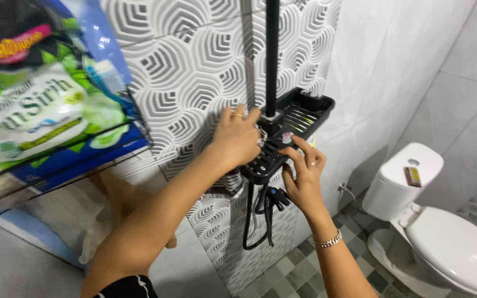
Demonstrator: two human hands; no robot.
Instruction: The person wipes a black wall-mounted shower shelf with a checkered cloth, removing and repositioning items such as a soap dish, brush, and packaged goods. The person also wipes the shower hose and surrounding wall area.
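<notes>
A black slotted plastic shelf tray is mounted on a black vertical pole against a wall with grey patterned tiles. My left hand, with a ring, rests against the tray's left side near the pole. My right hand, with a ring and a bracelet at the wrist, grips the tray's front rim, fingers curled over the edge next to a small colourful item lying in the tray. A black hose hangs in loops under the tray.
A wire rack at the upper left holds green, white and blue packets. A white toilet with a small brown object on its tank stands at the right. The floor has grey checkered tiles.
</notes>
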